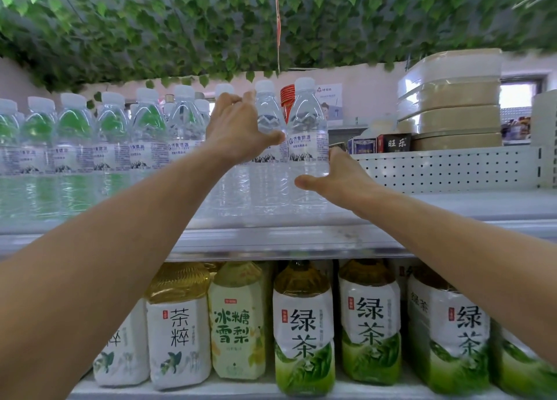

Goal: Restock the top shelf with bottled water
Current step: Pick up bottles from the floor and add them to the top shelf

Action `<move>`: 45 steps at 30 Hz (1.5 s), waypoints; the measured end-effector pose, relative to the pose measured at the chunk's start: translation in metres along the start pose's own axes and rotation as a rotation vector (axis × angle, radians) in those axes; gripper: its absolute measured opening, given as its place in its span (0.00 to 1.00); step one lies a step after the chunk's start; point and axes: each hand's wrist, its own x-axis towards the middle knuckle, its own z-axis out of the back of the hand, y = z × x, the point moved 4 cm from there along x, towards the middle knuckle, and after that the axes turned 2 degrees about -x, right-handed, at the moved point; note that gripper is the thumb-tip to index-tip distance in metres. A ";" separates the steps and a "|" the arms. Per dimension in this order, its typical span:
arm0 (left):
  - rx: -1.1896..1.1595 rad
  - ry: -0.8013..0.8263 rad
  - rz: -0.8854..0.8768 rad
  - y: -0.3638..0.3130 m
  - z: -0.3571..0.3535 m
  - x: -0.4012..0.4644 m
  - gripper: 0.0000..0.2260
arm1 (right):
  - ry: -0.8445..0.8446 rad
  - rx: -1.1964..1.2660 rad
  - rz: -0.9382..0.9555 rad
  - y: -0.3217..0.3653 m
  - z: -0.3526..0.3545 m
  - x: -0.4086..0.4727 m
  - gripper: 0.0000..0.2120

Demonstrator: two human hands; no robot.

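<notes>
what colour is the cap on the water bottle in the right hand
White. The cap of the water bottle that the right hand holds shows best in the head view.

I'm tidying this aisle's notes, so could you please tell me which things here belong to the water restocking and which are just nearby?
Part of the job:
- left hand gripping a water bottle
- right hand holding the end water bottle
- row of water bottles
- top shelf

Just nearby:
- green tea bottles
- stacked trays
- small boxes
- hanging leaves

Top shelf (301, 236) under standing water bottles (75, 134).
</notes>
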 end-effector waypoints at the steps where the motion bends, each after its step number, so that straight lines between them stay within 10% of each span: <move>1: -0.004 -0.005 -0.002 0.000 0.000 0.000 0.42 | -0.003 0.005 -0.005 0.000 0.000 0.001 0.44; 25: -0.098 -0.021 -0.025 -0.062 -0.032 -0.205 0.31 | -0.221 -0.271 0.361 -0.039 0.065 -0.171 0.20; 45: -0.372 0.934 0.366 -0.091 -0.189 -0.502 0.20 | 0.508 -0.293 -0.277 -0.264 -0.013 -0.427 0.17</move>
